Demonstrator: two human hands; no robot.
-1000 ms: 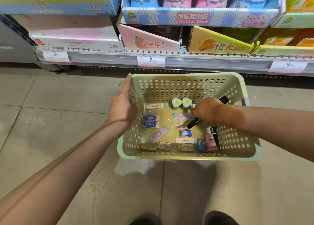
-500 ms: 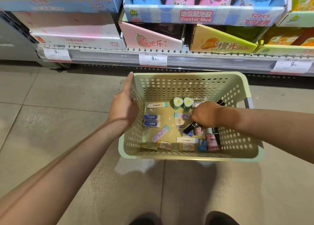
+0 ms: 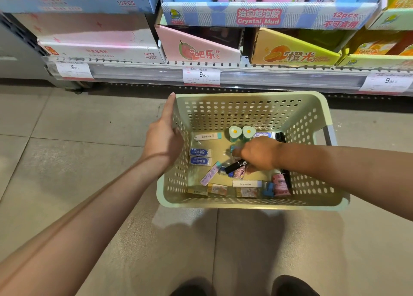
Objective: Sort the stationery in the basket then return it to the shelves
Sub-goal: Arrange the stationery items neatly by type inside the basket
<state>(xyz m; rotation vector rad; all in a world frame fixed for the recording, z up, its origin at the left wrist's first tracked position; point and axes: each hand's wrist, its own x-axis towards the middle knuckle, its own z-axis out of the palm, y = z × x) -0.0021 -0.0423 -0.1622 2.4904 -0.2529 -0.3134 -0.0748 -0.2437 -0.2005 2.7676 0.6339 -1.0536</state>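
Right hand [image 3: 259,156] fingers curled, seemingly pinching black pen [image 3: 234,166], left hand [image 3: 164,137] gripping basket [image 3: 245,112]

- Pale green perforated plastic basket [image 3: 250,114]: smooth, faintly glossy.
- Grey tiled floor [image 3: 67,161]: matt, speckled, slightly rough.
- Printed cardboard display boxes [image 3: 268,16]: smooth, lightly glossy.
- Clear plastic shelf-edge strip [image 3: 145,73]: shiny.
- Small black cylindrical tube [image 3: 234,166]: glossy.

Basket [image 3: 250,108] open from above, bare floor patch near its far left corner, erasers [image 3: 200,156] along the left wall, boxes [image 3: 218,189] lining the near wall, right hand [image 3: 259,155] blocking the middle, left hand [image 3: 164,137] on the left rim
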